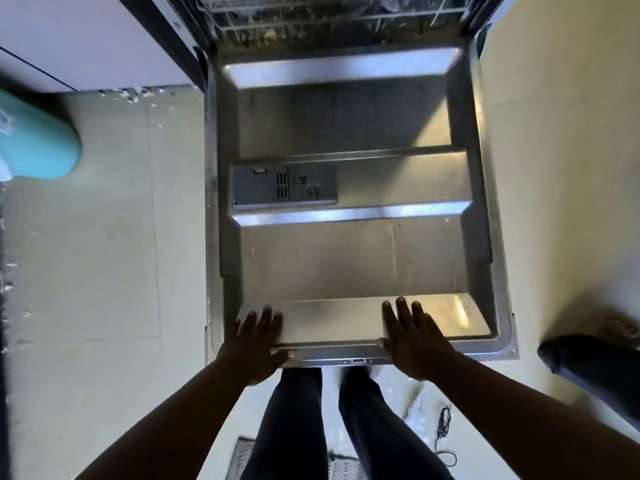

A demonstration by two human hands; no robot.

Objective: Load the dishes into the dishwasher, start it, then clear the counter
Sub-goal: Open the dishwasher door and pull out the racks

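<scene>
Dishwasher door (349, 258) lies fully dropped open; left hand (254, 341) and right hand (414, 341) rest flat-fingered on its near edge, thumbs hooked under. I'd lift evenly with both.

Left of our hands we see pale floor tiles (104, 237), white cabinet fronts (86, 39) beyond, a patterned mat (242, 459) below, and a dark cable (445, 431) near our right wrist.

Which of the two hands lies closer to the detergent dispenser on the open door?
The left hand: the detergent dispenser sits on the door's left side, and the right hand is further away.
</scene>
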